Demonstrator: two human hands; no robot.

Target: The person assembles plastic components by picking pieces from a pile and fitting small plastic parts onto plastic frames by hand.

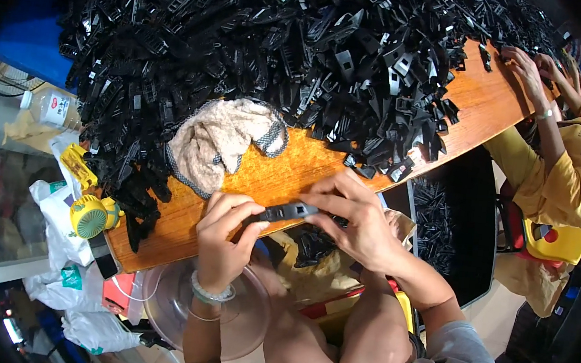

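Between my two hands, over the near edge of the wooden table (298, 172), is a short black plastic part (277, 213) with a square hole near its right end. My left hand (225, 234) pinches its left end with thumb and fingers. The right end sits in the fingers of my right hand (358, 218). Just beyond, a crumpled beige cloth with a dark checked edge (215, 133) lies on the table. A large heap of black plastic parts (246, 53) covers most of the tabletop behind it.
A small yellow fan (92, 217) stands at the table's left corner, above white plastic bags (94, 330). Below the table are a clear basin (155, 301) and a dark bin of black parts (436, 218). At the far right, a co-worker's hand (524, 72) reaches onto the table.
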